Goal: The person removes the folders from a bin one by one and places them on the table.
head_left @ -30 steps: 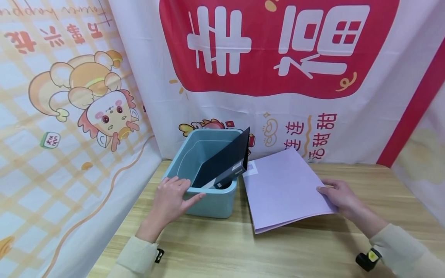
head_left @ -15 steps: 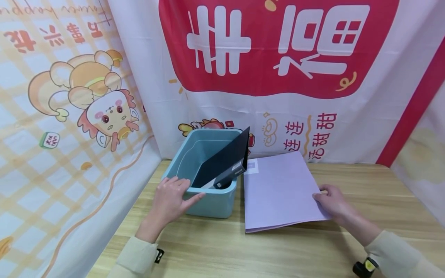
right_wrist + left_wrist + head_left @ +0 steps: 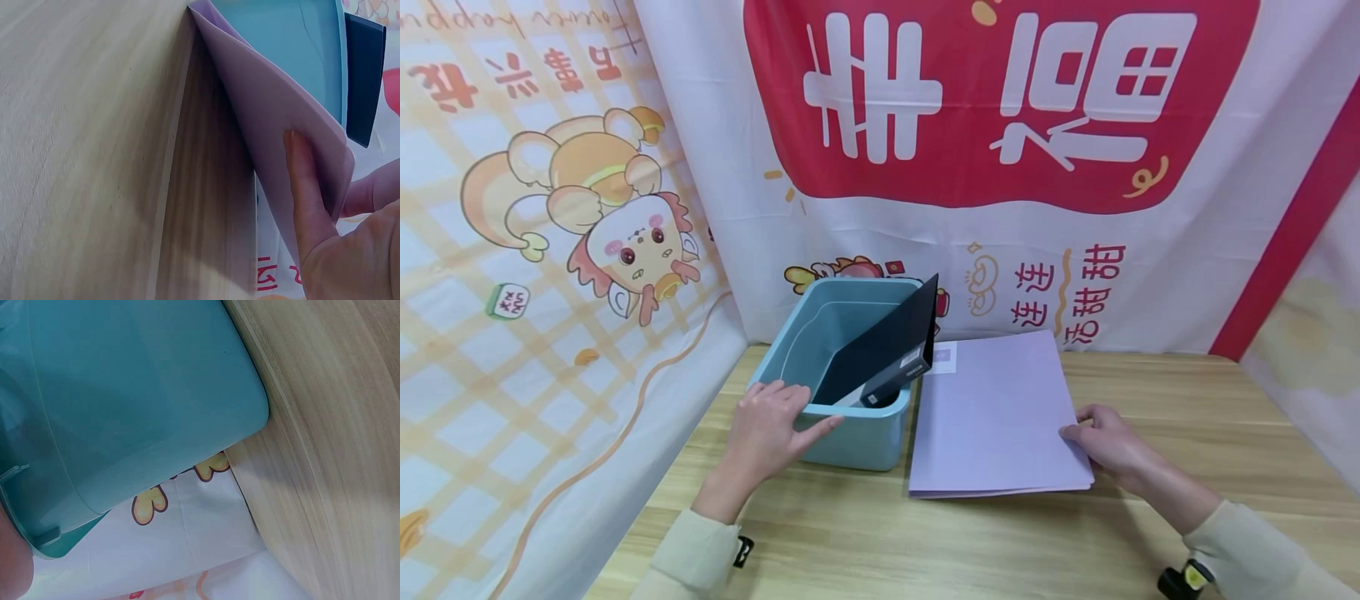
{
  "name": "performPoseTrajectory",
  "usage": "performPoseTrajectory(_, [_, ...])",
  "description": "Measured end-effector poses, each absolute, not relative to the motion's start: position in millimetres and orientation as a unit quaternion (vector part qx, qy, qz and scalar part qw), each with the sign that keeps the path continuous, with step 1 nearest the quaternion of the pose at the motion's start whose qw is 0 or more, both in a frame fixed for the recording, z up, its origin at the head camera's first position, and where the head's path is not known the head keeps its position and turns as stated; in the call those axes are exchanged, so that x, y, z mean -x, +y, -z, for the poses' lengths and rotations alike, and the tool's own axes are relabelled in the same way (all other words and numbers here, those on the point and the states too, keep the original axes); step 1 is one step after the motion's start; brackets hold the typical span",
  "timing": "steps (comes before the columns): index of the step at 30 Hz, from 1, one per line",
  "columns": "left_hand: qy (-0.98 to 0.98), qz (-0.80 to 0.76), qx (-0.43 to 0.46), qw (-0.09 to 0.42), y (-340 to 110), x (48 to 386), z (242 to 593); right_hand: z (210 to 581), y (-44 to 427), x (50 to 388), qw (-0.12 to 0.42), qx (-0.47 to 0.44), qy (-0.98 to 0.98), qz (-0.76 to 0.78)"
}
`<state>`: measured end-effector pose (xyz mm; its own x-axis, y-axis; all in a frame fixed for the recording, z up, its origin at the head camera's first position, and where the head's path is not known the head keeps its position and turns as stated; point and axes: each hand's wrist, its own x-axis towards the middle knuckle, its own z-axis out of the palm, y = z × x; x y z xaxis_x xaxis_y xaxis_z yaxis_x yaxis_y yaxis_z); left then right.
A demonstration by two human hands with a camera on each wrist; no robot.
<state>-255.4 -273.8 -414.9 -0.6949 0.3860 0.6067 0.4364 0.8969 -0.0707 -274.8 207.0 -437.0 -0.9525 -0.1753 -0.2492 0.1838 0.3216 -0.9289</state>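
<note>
A lavender folder (image 3: 996, 417) with a white label at its top left corner lies tilted in my right hand (image 3: 1105, 437). The thumb is on the upper face and the fingers are underneath, pinching the right edge; the right wrist view shows the folder (image 3: 281, 106) raised off the table on that side. My left hand (image 3: 771, 429) holds the front left corner of a blue-green plastic bin (image 3: 857, 442), fingers over the rim and thumb along the front. Leaning inside the bin is a black binder (image 3: 880, 350), its spine toward the right.
The bin stands on a wooden table (image 3: 850, 542) near the back left, close to a white printed cloth (image 3: 722, 167) behind it. Another patterned cloth (image 3: 550, 333) hangs along the left side. The folder's left edge lies beside the bin's right wall.
My right hand has shifted left and slightly toward me, swinging the folder straighter and closer to the bin. The left hand, bin and binder have stayed put.
</note>
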Motion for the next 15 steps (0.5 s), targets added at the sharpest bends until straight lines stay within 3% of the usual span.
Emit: performPoseTrajectory(15, [-0.920,0.039,0.222,0.319,-273.4,255.7,415.0,441.0,209.1,276.8,0.144,0.011,0.830,0.538])
